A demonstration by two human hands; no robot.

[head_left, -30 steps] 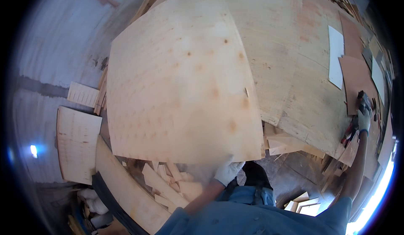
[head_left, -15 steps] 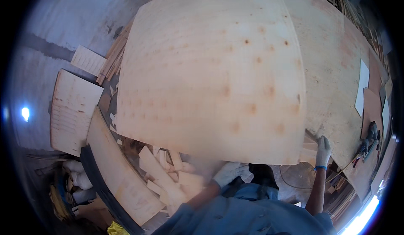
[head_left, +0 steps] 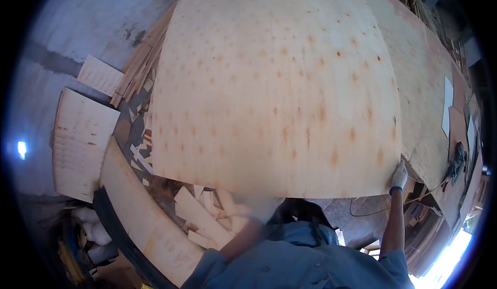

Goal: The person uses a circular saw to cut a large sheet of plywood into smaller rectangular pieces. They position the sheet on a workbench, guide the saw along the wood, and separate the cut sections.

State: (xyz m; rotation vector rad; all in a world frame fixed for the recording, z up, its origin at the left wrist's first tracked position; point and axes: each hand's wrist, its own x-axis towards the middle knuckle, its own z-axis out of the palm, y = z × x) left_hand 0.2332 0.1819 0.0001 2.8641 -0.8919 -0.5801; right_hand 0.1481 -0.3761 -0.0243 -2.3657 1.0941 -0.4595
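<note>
A large pale veneer sheet (head_left: pixel 274 87) with rows of brown knots fills the middle of the view, lifted in front of me. My left hand (head_left: pixel 259 206), in a white glove and blurred, grips its near edge at the lower middle. My right hand (head_left: pixel 399 176), also gloved in white with a blue cuff, holds the sheet's lower right corner. Both blue sleeves come up from the lower edge.
More veneer sheets (head_left: pixel 424 82) lie stacked on the right behind the held one, with smaller patches on top. A power tool (head_left: pixel 457 160) with a cord lies at far right. Loose veneer offcuts (head_left: pixel 199 214), a curved board (head_left: pixel 140 221) and two flat sheets (head_left: pixel 80 144) lie on the left floor.
The sheet has swung toward me and to the right, now covering most of the view. My right hand left the tool at far right and took hold of the sheet's corner.
</note>
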